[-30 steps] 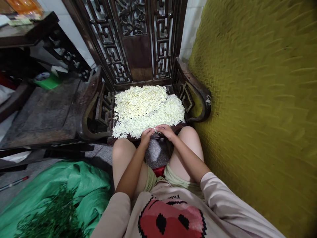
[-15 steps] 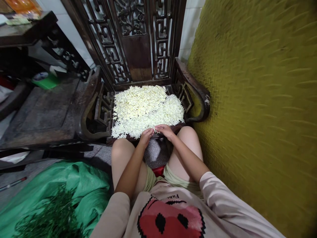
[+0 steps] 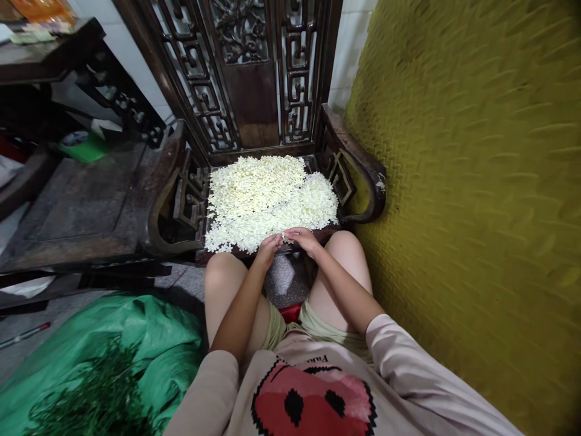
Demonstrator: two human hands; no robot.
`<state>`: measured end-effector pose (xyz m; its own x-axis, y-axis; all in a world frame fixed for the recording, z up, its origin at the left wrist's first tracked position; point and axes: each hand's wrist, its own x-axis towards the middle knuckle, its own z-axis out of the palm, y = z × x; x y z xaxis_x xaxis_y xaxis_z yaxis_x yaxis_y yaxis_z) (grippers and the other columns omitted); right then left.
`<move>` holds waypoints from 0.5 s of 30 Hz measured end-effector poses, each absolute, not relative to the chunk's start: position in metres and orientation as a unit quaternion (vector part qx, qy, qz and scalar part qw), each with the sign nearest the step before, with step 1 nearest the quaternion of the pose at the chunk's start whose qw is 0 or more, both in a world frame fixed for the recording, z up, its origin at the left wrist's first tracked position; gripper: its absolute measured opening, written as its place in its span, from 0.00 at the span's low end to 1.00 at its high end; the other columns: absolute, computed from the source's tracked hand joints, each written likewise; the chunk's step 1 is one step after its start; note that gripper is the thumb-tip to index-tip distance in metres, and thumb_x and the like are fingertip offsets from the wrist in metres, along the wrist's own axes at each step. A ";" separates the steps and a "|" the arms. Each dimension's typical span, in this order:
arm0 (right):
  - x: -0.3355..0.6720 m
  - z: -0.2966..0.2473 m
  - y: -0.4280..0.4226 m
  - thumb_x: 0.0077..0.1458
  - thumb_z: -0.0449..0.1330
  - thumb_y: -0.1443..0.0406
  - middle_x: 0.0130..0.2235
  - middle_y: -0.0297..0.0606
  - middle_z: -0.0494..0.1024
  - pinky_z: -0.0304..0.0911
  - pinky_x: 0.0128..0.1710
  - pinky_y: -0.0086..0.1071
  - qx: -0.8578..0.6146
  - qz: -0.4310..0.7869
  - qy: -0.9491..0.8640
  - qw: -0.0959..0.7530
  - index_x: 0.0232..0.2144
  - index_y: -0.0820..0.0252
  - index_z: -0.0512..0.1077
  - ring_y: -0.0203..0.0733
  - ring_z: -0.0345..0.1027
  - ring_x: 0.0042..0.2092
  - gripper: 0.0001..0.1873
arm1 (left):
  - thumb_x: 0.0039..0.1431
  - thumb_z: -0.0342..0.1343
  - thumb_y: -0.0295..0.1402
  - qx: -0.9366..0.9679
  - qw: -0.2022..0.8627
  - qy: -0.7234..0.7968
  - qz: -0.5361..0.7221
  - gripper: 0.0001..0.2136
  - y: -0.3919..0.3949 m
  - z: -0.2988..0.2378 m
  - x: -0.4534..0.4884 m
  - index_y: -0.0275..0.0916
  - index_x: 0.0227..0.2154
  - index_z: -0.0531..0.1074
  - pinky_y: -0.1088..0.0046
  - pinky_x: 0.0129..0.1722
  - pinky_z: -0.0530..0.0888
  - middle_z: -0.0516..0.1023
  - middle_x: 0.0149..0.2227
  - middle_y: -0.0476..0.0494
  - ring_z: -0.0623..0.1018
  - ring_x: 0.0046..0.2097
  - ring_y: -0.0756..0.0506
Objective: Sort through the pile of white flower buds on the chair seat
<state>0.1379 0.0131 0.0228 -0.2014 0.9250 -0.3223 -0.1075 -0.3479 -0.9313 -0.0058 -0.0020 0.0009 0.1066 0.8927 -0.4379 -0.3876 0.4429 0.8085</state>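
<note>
A thick layer of small white flowers (image 3: pixel 272 194) covers most of the seat of a dark carved wooden chair (image 3: pixel 254 100). At the seat's front edge my left hand (image 3: pixel 269 247) and my right hand (image 3: pixel 302 237) meet, their fingertips almost touching. Both are closed in a pinch around a small white flower (image 3: pixel 285 238) between them. Its stem and anything finer in the fingers are too small to make out. My forearms reach forward over my bare knees, just in front of the flower layer.
To the right stands a yellow textured panel (image 3: pixel 463 181). Green plant stems (image 3: pixel 95 393) lie on a green sheet (image 3: pixel 149 327) at the lower left. Left of the chair, a dark wooden seat (image 3: pixel 86 206) bears a green roll of tape (image 3: pixel 84 145). Curved armrests (image 3: pixel 374 181) flank the flowers.
My fingers have shifted only very slightly at the seat's front edge. The flower layer looks the same, and the view has barely moved.
</note>
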 end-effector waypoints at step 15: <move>0.137 0.028 0.011 0.33 0.66 0.59 0.25 0.34 0.74 0.57 0.34 0.29 -0.492 0.662 -0.401 0.398 0.27 0.63 0.75 0.31 0.62 0.27 0.16 | 0.34 0.65 0.41 0.240 0.699 0.502 0.449 0.17 -0.003 0.008 -0.007 0.35 0.26 0.72 0.78 0.29 0.63 0.70 0.23 0.51 0.68 0.27 0.54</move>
